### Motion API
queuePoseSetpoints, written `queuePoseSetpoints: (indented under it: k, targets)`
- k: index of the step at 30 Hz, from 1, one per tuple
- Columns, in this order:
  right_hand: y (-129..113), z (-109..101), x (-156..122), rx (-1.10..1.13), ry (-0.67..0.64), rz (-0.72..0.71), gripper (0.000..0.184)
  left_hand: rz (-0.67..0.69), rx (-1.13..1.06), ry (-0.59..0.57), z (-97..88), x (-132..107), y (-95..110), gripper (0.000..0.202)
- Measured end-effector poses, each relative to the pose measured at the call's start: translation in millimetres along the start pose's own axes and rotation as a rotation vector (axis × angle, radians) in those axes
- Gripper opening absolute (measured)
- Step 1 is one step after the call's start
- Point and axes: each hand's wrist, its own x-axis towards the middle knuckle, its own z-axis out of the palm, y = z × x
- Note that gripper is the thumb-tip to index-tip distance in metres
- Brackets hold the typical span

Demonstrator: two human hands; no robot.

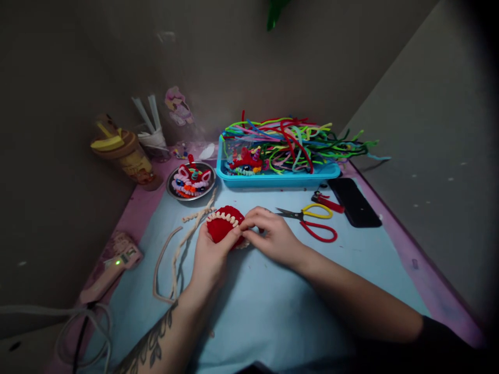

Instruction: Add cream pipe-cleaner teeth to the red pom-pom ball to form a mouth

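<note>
A round red fuzzy pipe-cleaner piece (221,226) edged with a cream twisted pipe cleaner lies on the light blue mat (273,301). My left hand (210,254) is closed around its lower side, thumb pressed on the red. At its right edge, my right hand (268,234) pinches the cream trim with closed fingers. A long cream pipe cleaner (171,259) trails from the piece to the left across the mat.
Red-and-yellow scissors (312,221) and a black phone (354,201) lie to the right. A blue tray (273,174) of coloured pipe cleaners stands behind, beside a metal dish (191,182) holding a finished figure. A lidded cup (125,156) and a glue gun (111,265) sit at left.
</note>
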Motion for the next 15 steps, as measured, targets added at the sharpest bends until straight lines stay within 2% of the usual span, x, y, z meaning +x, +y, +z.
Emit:
queuePoseSetpoints:
  k: [6,11,13,15]
  targets:
    - [0.9,1.6,1.9,0.055,0.013,0.142,0.009,0.005,-0.075,0.009,1.0,1.9,-0.7,0.036]
    - [2.4,-1.7,2.6,0.067,0.218,0.219,0.007,-0.041,-0.253,0.174,-3.9,10.5,4.7,0.027]
    - [2.2,0.1,1.5,0.019,0.204,0.196,0.006,-0.065,-0.305,0.218,-5.4,12.5,6.8,0.022]
    - [1.1,4.6,-0.4,-0.039,0.133,0.152,0.004,-0.068,-0.326,0.227,-5.4,12.6,7.4,0.019]
